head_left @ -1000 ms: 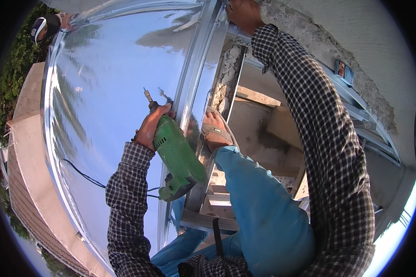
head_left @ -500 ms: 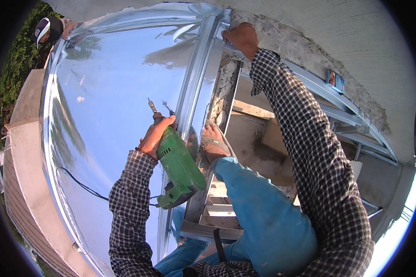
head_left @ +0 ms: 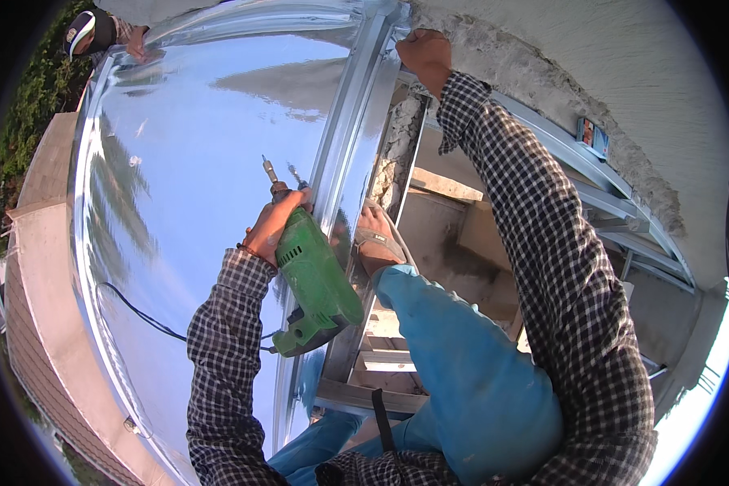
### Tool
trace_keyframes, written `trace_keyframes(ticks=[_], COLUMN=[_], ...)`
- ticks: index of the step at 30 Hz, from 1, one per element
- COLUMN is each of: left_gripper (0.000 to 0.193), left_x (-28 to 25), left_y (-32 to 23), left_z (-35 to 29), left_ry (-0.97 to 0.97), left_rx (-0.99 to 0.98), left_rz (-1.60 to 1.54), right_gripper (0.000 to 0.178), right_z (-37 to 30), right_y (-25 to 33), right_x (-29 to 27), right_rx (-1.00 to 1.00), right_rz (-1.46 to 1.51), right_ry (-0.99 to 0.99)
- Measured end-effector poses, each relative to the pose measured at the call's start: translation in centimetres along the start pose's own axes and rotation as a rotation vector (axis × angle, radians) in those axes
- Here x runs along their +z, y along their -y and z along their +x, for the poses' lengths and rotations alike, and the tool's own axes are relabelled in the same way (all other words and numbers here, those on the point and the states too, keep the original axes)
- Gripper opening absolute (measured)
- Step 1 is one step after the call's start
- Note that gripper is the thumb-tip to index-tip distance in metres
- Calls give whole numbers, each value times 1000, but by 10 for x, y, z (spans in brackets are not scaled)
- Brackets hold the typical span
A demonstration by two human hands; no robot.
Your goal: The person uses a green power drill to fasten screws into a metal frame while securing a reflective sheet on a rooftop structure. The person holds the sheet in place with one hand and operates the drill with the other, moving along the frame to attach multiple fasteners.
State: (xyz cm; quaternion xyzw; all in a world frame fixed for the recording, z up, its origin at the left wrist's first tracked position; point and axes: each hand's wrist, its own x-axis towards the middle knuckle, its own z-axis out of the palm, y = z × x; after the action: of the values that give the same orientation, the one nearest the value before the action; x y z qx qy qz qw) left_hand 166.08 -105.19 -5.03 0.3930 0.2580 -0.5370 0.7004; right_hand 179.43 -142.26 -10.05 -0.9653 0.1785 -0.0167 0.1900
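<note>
My left hand [head_left: 272, 230] is wrapped round the front end of a green power drill [head_left: 319, 279], whose bit [head_left: 269, 168] points away from me. The drill is over a shiny metal roofing sheet [head_left: 194, 194], which mirrors its tip. A raised rib [head_left: 338, 146] runs along the sheet's right side. Up at the far right corner of the sheet, my right hand [head_left: 426, 58] is closed on the sheet's edge; its fingertips are partly hidden. A black cord [head_left: 150, 326] trails from the drill across the sheet.
Another person's hand [head_left: 136, 42] touches the sheet's far left corner. My sandalled foot [head_left: 377, 235] stands beside the rib. An open gap with metal framing [head_left: 616, 206] lies to the right. A small box [head_left: 593, 138] sits by the concrete wall [head_left: 624, 57].
The view has shifted slightly. The other person's hand shows more fully at the far left corner. My left hand still holds the drill, and my right hand stays at the sheet's corner.
</note>
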Motion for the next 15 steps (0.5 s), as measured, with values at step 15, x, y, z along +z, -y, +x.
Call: trace_keyframes(ticks=[15], left_gripper=[39], left_x=[-16], left_y=[16], left_z=[9], left_ry=[-177], left_rx=[136], left_rz=[199], right_gripper=[26], right_z=[16], right_y=[19], right_x=[-4], right_rx=[-159], right_rz=[-129], right_ry=[195])
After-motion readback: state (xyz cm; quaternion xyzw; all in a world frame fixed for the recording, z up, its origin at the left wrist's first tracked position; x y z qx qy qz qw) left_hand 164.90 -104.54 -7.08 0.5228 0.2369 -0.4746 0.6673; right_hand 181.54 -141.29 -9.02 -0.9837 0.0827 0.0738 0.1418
